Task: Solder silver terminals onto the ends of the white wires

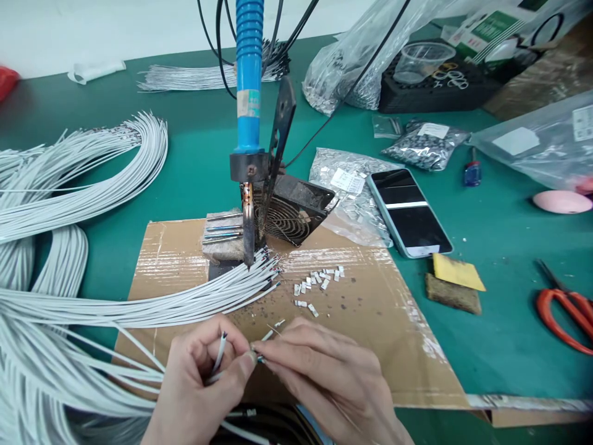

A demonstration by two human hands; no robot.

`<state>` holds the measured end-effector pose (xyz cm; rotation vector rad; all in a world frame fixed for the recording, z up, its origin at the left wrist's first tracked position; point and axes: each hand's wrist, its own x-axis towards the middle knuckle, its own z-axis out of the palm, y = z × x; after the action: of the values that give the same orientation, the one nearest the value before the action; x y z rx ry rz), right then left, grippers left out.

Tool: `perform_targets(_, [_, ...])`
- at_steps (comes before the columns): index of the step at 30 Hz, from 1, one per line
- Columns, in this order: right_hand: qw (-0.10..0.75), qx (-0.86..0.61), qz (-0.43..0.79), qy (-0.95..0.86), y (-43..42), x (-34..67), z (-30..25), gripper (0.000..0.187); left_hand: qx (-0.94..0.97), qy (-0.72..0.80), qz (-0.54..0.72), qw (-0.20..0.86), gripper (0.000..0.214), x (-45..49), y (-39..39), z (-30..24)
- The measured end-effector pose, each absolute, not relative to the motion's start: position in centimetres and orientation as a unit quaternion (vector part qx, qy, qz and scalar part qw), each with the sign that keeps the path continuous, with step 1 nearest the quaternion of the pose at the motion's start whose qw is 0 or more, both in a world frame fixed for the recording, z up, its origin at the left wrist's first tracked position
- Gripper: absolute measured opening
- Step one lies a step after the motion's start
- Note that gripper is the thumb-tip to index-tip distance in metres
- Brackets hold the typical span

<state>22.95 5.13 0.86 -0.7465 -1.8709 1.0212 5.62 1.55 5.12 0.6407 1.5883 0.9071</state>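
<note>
My left hand (208,377) is closed around white cables (221,351); one short end with dark cores sticks up between its fingers. Its thumb and forefinger pinch a stripped cable end (260,358). My right hand (328,371) meets it there, with thumb and forefinger closed on the same end. A thin wire (274,330) shows above the right fingers and seems to pass through that hand. Whether a small part sits between the fingertips is hidden. Above both hands, a soldering iron (249,204) with a blue handle points down in a stand, over a fan of white cable ends (241,284).
Small white connectors (319,278) lie scattered on the cardboard (370,334). Bundles of white cable (83,185) cover the left. A fan (296,210) stands behind the iron. Rightward are a phone (410,210), a sponge (454,293), red-handled scissors (565,315) and a screwdriver (472,170).
</note>
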Motion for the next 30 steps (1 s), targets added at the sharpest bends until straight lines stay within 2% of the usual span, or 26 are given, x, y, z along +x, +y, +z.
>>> perform_targets(6, [0.399, -0.271, 0.378, -0.791, 5.5, 23.7, 1.3, 0.035, 0.283, 0.681, 0.379, 0.559, 0.023, 5.7, 1.6, 5.1])
perform_targets(10, [0.434, -0.329, 0.406, -0.734, 5.2, 24.1, 1.3, 0.035, 0.285, 0.686, 0.383, 0.549, 0.023, 5.7, 1.7, 5.0])
perform_targets(14, [0.470, -0.444, 0.503, -0.573, 4.3, 23.2, 0.9, 0.028, 0.284, 0.695, 0.397, 0.528, 0.023, 5.9, 1.7, 5.1])
perform_targets(20, [0.418, -0.443, 0.705, -0.363, 3.2, 20.8, 0.8, 0.008, 0.330, 0.732, 0.403, 0.439, 0.021, 6.4, 1.1, 4.6])
perform_targets(25, [0.422, -0.415, 0.745, -0.307, 3.0, 19.9, 1.1, 0.020, 0.409, 0.739, 0.422, 0.330, 0.019, 6.5, -0.5, 2.3])
perform_targets(30, [0.429, -0.465, 0.746, -0.208, 2.6, 18.9, 1.5, 0.035, 0.445, 0.727, 0.446, 0.274, 0.015, 7.0, -1.3, 1.1])
